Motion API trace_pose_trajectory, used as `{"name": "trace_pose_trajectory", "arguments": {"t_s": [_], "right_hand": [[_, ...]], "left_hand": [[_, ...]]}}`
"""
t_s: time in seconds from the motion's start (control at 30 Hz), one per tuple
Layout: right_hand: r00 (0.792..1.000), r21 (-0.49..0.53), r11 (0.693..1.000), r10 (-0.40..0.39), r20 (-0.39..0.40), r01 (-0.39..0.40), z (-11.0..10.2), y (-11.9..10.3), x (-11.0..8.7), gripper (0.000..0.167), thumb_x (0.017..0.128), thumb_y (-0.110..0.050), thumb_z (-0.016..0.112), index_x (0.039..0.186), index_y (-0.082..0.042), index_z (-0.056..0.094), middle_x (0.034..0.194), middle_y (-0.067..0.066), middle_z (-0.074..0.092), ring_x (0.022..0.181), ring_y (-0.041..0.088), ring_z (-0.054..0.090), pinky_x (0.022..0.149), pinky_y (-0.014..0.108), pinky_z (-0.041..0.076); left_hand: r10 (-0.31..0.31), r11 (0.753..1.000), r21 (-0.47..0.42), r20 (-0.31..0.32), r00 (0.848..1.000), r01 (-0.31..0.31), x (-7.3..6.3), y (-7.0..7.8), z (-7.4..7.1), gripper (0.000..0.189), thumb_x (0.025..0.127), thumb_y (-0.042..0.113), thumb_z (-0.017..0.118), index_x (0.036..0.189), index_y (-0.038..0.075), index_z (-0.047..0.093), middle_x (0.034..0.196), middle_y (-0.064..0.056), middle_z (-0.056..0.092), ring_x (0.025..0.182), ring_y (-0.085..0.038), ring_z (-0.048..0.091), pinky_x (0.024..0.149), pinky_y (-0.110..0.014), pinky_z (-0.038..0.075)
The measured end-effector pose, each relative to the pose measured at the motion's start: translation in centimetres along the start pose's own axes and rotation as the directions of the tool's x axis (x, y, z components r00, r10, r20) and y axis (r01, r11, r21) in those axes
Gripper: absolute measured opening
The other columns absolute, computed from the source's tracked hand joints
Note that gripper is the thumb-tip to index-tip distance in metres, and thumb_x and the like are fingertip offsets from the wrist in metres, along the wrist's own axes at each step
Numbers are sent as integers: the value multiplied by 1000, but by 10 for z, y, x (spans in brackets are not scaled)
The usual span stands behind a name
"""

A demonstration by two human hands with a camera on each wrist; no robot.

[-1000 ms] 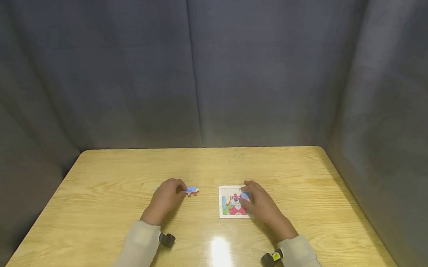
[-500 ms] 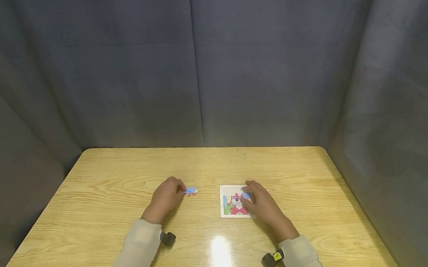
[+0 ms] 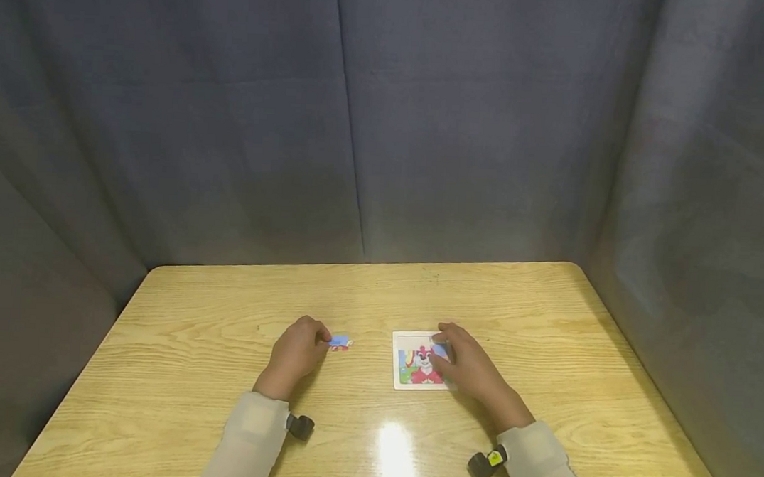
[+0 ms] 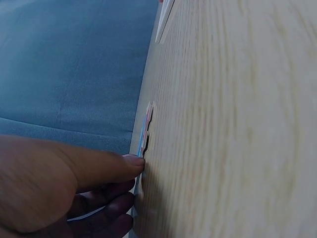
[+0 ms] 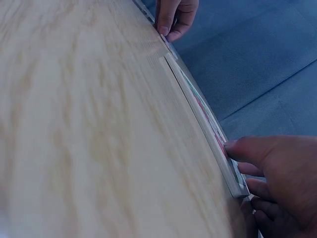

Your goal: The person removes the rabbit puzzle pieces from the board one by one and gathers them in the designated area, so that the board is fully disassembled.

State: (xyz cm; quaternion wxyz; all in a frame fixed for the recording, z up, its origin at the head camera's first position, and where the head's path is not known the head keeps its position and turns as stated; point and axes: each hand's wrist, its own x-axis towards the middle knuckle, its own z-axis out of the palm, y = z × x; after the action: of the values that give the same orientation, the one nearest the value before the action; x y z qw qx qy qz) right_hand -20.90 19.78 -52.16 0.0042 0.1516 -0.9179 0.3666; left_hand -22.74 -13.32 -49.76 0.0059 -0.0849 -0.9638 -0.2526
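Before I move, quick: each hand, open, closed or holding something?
Left hand: closed, pinching a puzzle piece at its edge.
Right hand: touching the puzzle tray; whether it grips or just steadies it cannot be told.

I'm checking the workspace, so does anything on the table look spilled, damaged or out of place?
Faint greenish marks stand out at the back of the table, unlike the wood grain around them; I can't tell if they're stains. The puzzle has a gap at its far side, but nothing else looks spilled or broken.
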Motion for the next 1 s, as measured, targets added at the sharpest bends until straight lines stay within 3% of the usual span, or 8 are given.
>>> {"name": "trace_pose_trajectory", "arguments": {"t_s": [1.0], "right_hand": [[1000, -15, 1000, -13, -4, 13, 2, 5, 1, 39, 91, -27, 70, 123, -7, 59, 147, 14, 43, 141, 38, 28, 111, 57, 28]], "left_hand": [[-3, 1000, -15, -15, 1000, 3, 0, -2, 0, 5, 88, 10, 71, 92, 8, 72, 103, -10, 63, 76, -18, 56, 68, -35, 56]]}}
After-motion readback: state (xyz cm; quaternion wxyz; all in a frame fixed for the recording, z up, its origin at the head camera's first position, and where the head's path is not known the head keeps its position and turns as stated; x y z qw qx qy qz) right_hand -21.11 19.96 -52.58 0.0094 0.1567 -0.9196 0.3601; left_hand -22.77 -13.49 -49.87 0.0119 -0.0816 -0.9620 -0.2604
